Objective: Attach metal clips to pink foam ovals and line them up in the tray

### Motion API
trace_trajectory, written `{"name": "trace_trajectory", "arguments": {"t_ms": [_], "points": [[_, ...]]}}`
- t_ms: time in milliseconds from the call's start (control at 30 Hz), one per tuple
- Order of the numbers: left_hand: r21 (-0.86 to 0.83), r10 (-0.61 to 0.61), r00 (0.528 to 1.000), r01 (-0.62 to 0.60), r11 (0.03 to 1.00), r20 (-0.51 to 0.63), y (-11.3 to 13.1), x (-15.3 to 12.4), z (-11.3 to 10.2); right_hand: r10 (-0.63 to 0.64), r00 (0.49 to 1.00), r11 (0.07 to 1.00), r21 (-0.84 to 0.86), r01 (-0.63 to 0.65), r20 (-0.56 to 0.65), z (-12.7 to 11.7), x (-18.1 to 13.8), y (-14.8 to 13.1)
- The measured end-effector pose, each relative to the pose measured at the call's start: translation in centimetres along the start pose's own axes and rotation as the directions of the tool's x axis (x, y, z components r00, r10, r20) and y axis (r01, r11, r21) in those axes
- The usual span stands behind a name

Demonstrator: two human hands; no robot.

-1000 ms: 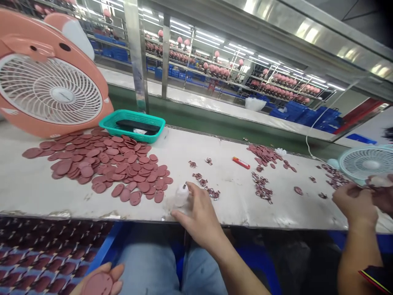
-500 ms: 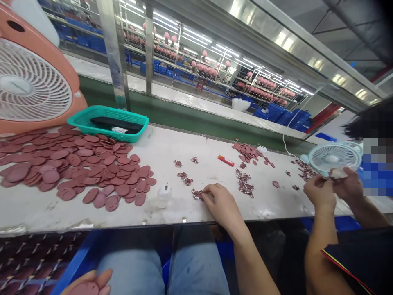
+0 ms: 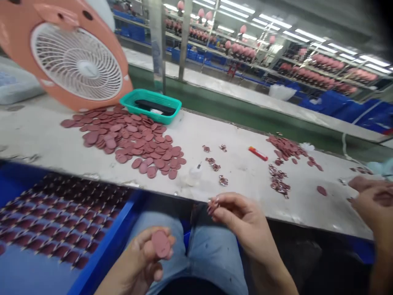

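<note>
My left hand (image 3: 141, 258) is low over my lap, fingers closed round a dark red oval disc (image 3: 161, 243). My right hand (image 3: 241, 219) is just in front of the table edge, fingertips pinched on a small metal clip (image 3: 211, 206). A big pile of the same red oval discs (image 3: 132, 139) lies on the white table (image 3: 46, 151). Small clusters of clips (image 3: 215, 164) lie right of the pile, beside a small white bottle (image 3: 194, 175).
A blue tray (image 3: 52, 221) at lower left holds rows of finished discs. An orange fan (image 3: 73, 61) and a teal basket (image 3: 150, 105) stand at the back. A red lighter (image 3: 258, 153) and more discs (image 3: 287, 147) lie to the right. Another person's hands (image 3: 371, 200) work at the right edge.
My right hand left the clips on the table and came back toward my lap with a clip. My left hand rose with its disc. The view swung left.
</note>
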State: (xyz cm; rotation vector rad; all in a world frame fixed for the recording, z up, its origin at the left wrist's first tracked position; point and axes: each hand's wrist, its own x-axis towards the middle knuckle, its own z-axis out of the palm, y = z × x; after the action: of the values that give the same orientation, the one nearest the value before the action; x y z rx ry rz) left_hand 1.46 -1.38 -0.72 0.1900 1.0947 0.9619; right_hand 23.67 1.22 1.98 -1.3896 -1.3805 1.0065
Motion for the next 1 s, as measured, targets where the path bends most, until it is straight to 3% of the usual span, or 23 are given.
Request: {"name": "trace_trajectory", "arguments": {"t_ms": [100,167,267,1000], "points": [[0.023,-0.01,0.998,0.008,1.0,0.056,0.8,-1.2,1.4,-0.03,0.979,0.983,0.185,-0.008,0.201,2.8,-1.4,-1.7],[0.031,-0.016,0.995,0.014,0.999,0.094,1.0,-1.5,1.3,-0.088,0.964,0.983,0.18,0.043,0.253,3.9,-1.7,-2.2],[0.017,-0.039,0.991,0.037,0.999,0.131,0.9,-1.5,0.7,-0.156,0.949,0.985,0.112,0.13,0.274,4.5,-1.5,-2.4],[-0.04,-0.092,0.978,0.101,0.994,0.189,1.0,-1.4,0.1,-0.303,0.855,0.948,0.043,0.315,0.42,4.3,-0.1,-3.0]]}}
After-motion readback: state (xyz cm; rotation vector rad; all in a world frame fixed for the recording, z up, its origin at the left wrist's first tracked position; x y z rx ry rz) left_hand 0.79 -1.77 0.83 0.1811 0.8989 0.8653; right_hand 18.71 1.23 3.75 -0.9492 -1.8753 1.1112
